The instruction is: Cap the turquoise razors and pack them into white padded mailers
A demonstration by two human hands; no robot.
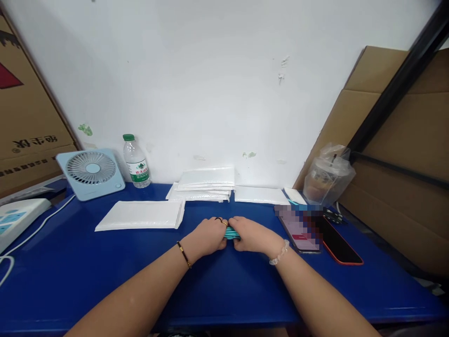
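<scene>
Both my hands meet in the middle of the blue table (87, 276), fingers curled round a small teal object (232, 233) that shows only as a sliver between them. My left hand (207, 236) wears rings and a dark bracelet and is closed on the object's left end. My right hand (251, 235), with a bead bracelet at the wrist, is closed on its right end. What the teal object is stays hidden by the fingers. A white padded envelope (140, 215) lies flat to the left of my hands.
A stack of white padded envelopes (205, 185) and another single one (261, 194) lie by the wall. A small blue fan (91, 173), a water bottle (136, 161), two phones (342, 247) and a bagged drink cup (328, 175) stand around. Cardboard leans at both sides.
</scene>
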